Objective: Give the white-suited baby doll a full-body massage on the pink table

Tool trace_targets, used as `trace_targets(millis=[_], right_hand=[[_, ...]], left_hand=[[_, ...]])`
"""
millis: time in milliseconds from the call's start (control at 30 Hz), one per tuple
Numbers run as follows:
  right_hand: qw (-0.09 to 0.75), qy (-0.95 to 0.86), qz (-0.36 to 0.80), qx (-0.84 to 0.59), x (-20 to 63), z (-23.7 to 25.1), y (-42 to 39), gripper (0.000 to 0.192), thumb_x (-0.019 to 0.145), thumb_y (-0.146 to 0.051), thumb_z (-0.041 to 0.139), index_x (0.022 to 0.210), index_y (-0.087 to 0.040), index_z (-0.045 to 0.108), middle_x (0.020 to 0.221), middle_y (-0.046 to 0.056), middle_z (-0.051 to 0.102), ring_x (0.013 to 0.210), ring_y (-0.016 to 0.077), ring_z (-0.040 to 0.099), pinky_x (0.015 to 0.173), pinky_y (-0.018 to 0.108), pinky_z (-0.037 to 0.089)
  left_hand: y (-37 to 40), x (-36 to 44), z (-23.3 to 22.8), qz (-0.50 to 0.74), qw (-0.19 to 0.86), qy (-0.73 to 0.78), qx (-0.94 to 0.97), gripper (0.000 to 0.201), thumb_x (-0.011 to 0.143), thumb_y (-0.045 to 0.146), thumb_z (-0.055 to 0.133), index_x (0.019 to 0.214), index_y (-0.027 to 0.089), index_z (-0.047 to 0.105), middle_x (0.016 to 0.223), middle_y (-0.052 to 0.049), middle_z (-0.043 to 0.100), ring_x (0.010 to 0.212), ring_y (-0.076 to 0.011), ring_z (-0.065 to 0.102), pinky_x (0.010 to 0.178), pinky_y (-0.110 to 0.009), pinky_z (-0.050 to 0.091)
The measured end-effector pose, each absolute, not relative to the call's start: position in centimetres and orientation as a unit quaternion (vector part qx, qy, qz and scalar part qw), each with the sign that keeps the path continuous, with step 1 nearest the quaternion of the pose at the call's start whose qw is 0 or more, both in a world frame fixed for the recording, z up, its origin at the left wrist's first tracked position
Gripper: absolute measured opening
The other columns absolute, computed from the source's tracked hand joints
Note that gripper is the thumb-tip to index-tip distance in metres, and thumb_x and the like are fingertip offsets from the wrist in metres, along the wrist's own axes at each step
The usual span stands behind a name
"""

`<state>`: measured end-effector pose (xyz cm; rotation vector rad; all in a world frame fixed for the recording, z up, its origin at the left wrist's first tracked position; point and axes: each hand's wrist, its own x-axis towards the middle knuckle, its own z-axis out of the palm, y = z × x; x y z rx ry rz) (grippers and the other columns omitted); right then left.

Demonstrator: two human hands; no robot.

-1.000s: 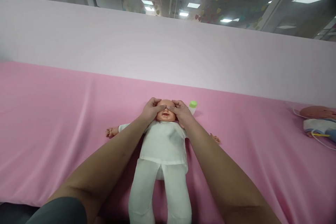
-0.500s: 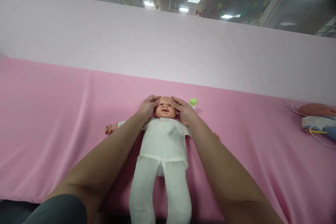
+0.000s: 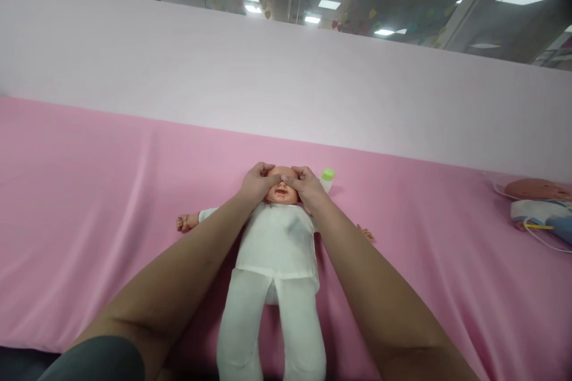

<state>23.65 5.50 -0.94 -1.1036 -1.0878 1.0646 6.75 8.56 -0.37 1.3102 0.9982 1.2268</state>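
Two hands of ours, left hand (image 3: 260, 183) and right hand (image 3: 308, 186), cup the head of a baby doll (image 3: 280, 244), thumbs across its eyes; whether they grip or merely rest, we cannot tell. The doll lies face up on pink sheeting (image 3: 424, 220), its white-clothed body stretching from our grip towards us. Just beside our right hand stands a green-capped bottle (image 3: 328, 177).

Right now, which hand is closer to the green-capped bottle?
The right. The right hand is on the doll's head, just beside the bottle; whether they touch is unclear. The left hand is on the head's opposite side, farther away.
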Motion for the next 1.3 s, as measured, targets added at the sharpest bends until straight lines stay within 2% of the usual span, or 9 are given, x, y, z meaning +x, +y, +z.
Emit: trace_targets(millis=[233, 400, 533, 633, 733, 867, 1067, 1233, 1300], right_hand=[[0.617, -0.424, 0.491, -0.446, 23.3, -0.4, 5.3, 0.059, 0.066, -0.055, 0.091, 0.11, -0.023, 0.068, 0.109, 0.003, 0.074, 0.101, 0.0214, 0.069, 0.091, 0.037, 0.058], [0.566, -0.397, 0.553, -0.466, 25.1, 0.0, 4.8, 0.065, 0.067, -0.049, 0.092, 0.125, -0.029, 0.072, 0.12, 0.004, 0.074, 0.091, 0.0202, 0.069, 0.074, 0.035, 0.06], [0.548, -0.416, 0.584, -0.43, 26.2, -0.1, 4.3, 0.072, 0.07, -0.041, 0.092, 0.136, -0.03, 0.067, 0.141, 0.005, 0.068, 0.107, 0.0233, 0.071, 0.085, 0.037, 0.063], [0.509, -0.46, 0.599, -0.412, 26.9, 0.0, 4.0, 0.09, 0.074, -0.046, 0.091, 0.154, -0.032, 0.052, 0.16, 0.006, 0.052, 0.13, 0.0283, 0.064, 0.102, 0.043, 0.06], [0.457, -0.541, 0.57, -0.416, 27.5, 0.1, 3.9, 0.118, 0.069, -0.042, 0.096, 0.166, -0.032, 0.029, 0.171, 0.006, 0.035, 0.148, 0.0313, 0.049, 0.117, 0.046, 0.05], [0.414, -0.608, 0.487, -0.47, 27.4, 0.1, 3.9, 0.141, 0.061, -0.04, 0.1, 0.169, -0.029, 0.01, 0.17, 0.008, 0.036, 0.152, 0.0316, 0.044, 0.124, 0.046, 0.041], [0.432, -0.625, 0.387, -0.523, 26.9, 0.1, 3.8, 0.129, 0.069, -0.058, 0.093, 0.169, -0.023, 0.019, 0.17, 0.01, 0.037, 0.153, 0.0314, 0.043, 0.127, 0.045, 0.036], [0.383, -0.646, 0.359, -0.554, 27.0, 0.4, 3.5, 0.128, 0.075, -0.067, 0.084, 0.17, -0.024, 0.01, 0.168, 0.009, 0.04, 0.153, 0.0312, 0.043, 0.128, 0.047, 0.035], [0.389, -0.641, 0.34, -0.568, 26.7, 0.6, 3.5, 0.123, 0.077, -0.067, 0.082, 0.17, -0.023, 0.014, 0.167, 0.01, 0.043, 0.151, 0.0312, 0.046, 0.126, 0.047, 0.037]], left_hand=[[8.9, 7.1, -0.7, 0.545, 0.549, 0.382, 0.506, 0.042, 0.07, 0.046, 0.088, 0.101, 0.021, 0.075, 0.099, -0.005, 0.077, 0.095, -0.0232, 0.072, 0.093, -0.04, 0.058], [8.5, 6.4, 0.0, 0.514, 0.628, 0.367, 0.455, 0.047, 0.071, 0.037, 0.09, 0.112, 0.018, 0.076, 0.109, -0.011, 0.079, 0.103, -0.0275, 0.074, 0.098, -0.046, 0.059], [8.2, 5.5, 0.4, 0.491, 0.64, 0.354, 0.473, 0.052, 0.073, 0.036, 0.09, 0.119, 0.017, 0.075, 0.122, -0.015, 0.078, 0.115, -0.0315, 0.073, 0.105, -0.05, 0.057], [7.9, 4.7, 0.9, 0.45, 0.633, 0.311, 0.548, 0.063, 0.073, 0.044, 0.09, 0.128, 0.017, 0.073, 0.132, -0.015, 0.074, 0.125, -0.0346, 0.068, 0.112, -0.051, 0.053], [7.8, 3.8, 1.3, 0.39, 0.572, 0.304, 0.654, 0.092, 0.062, 0.046, 0.096, 0.144, 0.019, 0.064, 0.142, -0.015, 0.069, 0.133, -0.0402, 0.062, 0.115, -0.053, 0.049], [7.9, 3.5, 1.1, 0.358, 0.439, 0.372, 0.736, 0.124, 0.047, 0.044, 0.101, 0.158, 0.022, 0.05, 0.151, -0.013, 0.063, 0.142, -0.0436, 0.054, 0.119, -0.05, 0.045], [7.4, 4.4, 0.3, 0.367, 0.327, 0.436, 0.754, 0.105, 0.071, 0.062, 0.085, 0.159, 0.021, 0.049, 0.157, -0.011, 0.057, 0.14, -0.0365, 0.058, 0.119, -0.042, 0.045], [7.3, 4.5, 0.4, 0.331, 0.285, 0.433, 0.789, 0.096, 0.086, 0.064, 0.07, 0.164, 0.017, 0.04, 0.16, -0.012, 0.053, 0.148, -0.0344, 0.05, 0.123, -0.042, 0.039], [7.4, 4.7, 0.6, 0.314, 0.28, 0.434, 0.796, 0.091, 0.09, 0.063, 0.063, 0.164, 0.015, 0.038, 0.159, -0.013, 0.053, 0.148, -0.0343, 0.049, 0.122, -0.042, 0.04]])
